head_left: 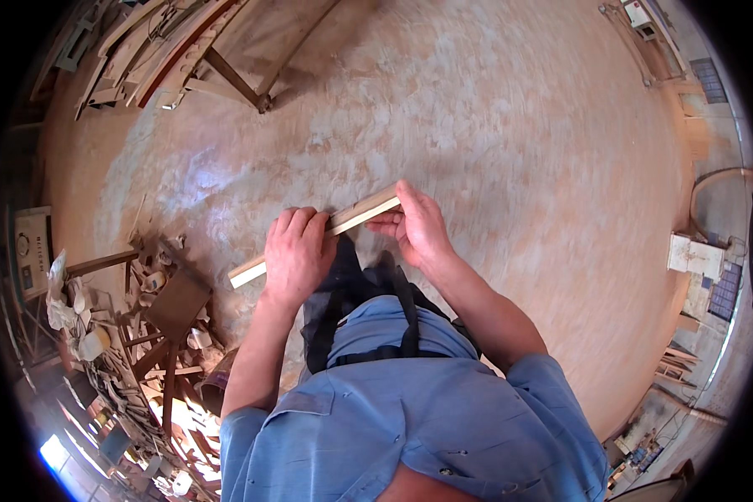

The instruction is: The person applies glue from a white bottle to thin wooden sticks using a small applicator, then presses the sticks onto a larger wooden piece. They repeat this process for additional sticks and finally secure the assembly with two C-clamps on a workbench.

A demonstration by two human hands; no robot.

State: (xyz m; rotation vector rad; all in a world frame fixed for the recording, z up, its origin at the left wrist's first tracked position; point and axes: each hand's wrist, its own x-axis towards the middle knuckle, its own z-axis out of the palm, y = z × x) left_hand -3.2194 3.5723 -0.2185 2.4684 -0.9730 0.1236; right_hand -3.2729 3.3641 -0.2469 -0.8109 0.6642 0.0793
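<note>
In front of my waist I hold a wooden strip (356,213) with both hands. It slants, its left end lower in the picture and its right end higher. One long face looks brown, the edge facing me pale. My left hand (295,253) wraps over it left of the middle, and a short length sticks out beyond that hand. At the right end my right hand (418,224) pinches the strip between thumb and fingers. Some of the left fingers' undersides are hidden behind the wood.
Wooden boards lie stacked on a trestle (259,96) at the upper left. To my lower left stand a brown stool (178,301) and a heap of wood scraps (134,402). A white box (696,255) is by the right wall, with a curved hose (711,177) above it.
</note>
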